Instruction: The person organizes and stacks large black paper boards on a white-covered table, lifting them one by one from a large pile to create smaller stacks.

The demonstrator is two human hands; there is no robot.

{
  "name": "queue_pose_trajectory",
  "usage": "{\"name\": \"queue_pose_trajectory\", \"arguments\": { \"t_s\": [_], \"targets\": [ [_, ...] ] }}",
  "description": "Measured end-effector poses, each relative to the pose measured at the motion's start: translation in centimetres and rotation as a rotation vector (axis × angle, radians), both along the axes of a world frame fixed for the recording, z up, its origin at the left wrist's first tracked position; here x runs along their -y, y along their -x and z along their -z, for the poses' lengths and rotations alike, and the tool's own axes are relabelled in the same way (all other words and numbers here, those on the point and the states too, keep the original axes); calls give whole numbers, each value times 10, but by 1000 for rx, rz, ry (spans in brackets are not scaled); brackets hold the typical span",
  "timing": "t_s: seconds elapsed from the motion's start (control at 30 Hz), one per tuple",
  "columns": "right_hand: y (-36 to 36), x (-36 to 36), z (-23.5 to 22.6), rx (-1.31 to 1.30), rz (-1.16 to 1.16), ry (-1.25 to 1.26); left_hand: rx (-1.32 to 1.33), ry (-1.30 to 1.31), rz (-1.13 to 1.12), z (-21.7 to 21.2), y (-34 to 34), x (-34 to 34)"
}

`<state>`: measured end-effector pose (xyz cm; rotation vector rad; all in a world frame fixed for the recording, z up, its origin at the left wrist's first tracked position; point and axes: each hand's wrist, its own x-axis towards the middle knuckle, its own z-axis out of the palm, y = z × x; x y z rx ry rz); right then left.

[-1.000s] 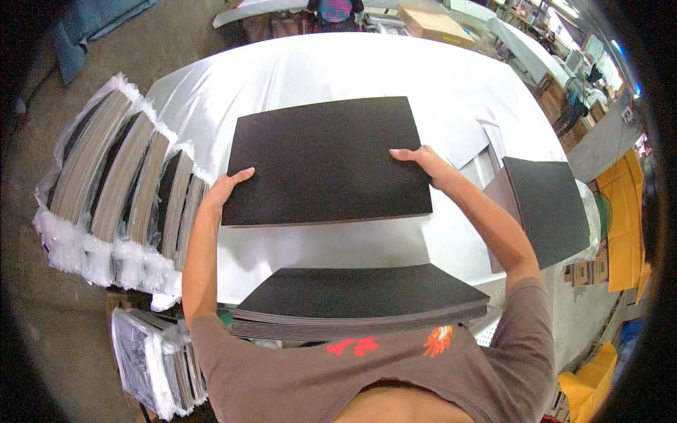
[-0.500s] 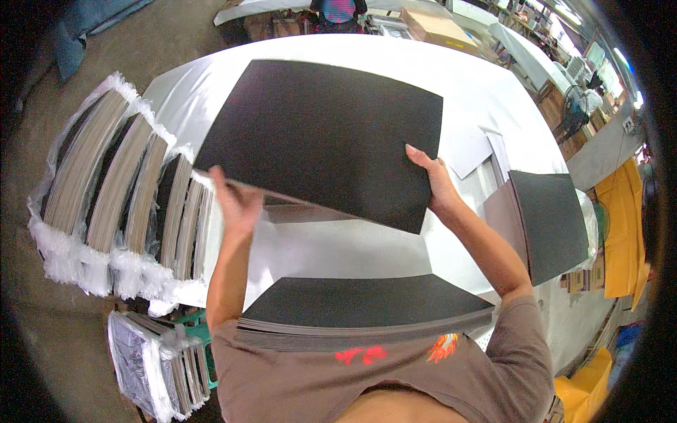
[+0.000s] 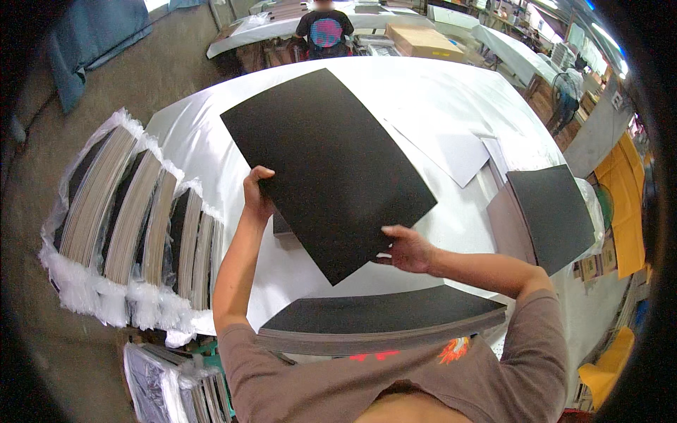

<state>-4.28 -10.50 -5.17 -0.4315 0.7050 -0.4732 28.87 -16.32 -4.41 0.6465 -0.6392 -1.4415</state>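
A large black rectangular board (image 3: 328, 166) is held up over the white-covered table, tilted so one corner points toward me. My left hand (image 3: 259, 192) grips its left edge, the thumb lying on the black face. At the lower right edge is my right hand (image 3: 409, 249), thumb on top and fingers beneath, closed on the board. Between my body and the table's middle lies a thick stack of black-topped boards (image 3: 384, 314) with grey-brown edges. Part of a dark flat piece (image 3: 283, 224) shows under the held board; the rest is hidden.
Plastic-wrapped board stacks (image 3: 144, 218) line the table's left side. On the right are black boards (image 3: 553, 211) and pale sheets (image 3: 462, 155). Another wrapped bundle (image 3: 159, 377) stands low at the left. Beyond the table, a person (image 3: 324, 32) is near a cardboard box (image 3: 423, 42).
The held board has turned clockwise, its near right corner swinging toward me. My right hand has moved down and nearer; my left now grips the board's left edge.
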Motion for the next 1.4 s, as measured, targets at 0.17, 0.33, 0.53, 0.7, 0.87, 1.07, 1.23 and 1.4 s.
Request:
{"name": "queue_pose_trajectory", "arguments": {
  "t_s": [0.17,0.33,0.53,0.7,0.87,1.07,1.23,1.4],
  "targets": [
    [-10,-4,49,64,19,-66,207,-57,-18,-10,14,8],
    [-36,-5,65,124,102,-196,444,-31,-96,-14,23,34],
    [-53,-6,98,-44,-44,-330,1008,-374,55,82,18,47],
    [-39,-2,94,-138,-60,-340,1816,-363,-164,104,25,-3],
    [-53,-3,90,-185,18,-284,1743,-8,-299,159,-7,-41],
    [-55,3,80,-208,55,-240,1796,-17,-337,166,-7,-48],
    [-46,30,101,-256,-31,-164,1914,-108,-244,152,-5,-48],
    [-27,15,11,-415,-652,73,1445,-21,-90,102,-25,-89]
  ]
}}
